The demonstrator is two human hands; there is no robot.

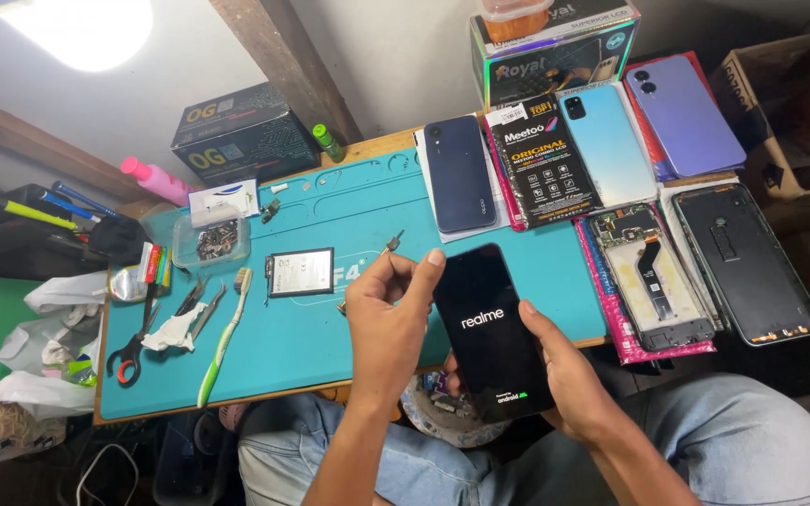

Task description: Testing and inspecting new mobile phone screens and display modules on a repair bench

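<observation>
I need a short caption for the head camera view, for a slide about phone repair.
Both hands, left hand and right hand, hold a lit black phone above a teal work mat with tools and opened phones.

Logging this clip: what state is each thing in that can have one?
Held phone: screen lit, in both hands.
Left hand: gripping phone's top-left edge.
Right hand: cradling phone's lower right.
Opened phone: back off, insides exposed.
Battery: loose on mat.
Scissors: closed.

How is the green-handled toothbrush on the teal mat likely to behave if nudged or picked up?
The toothbrush looks thin and plastic, so probably very light and fairly stiff. It lies flat on the teal mat, which likely grips it, so sliding seems limited. Its slim handle may roll or pivot if pushed from the side.
</observation>
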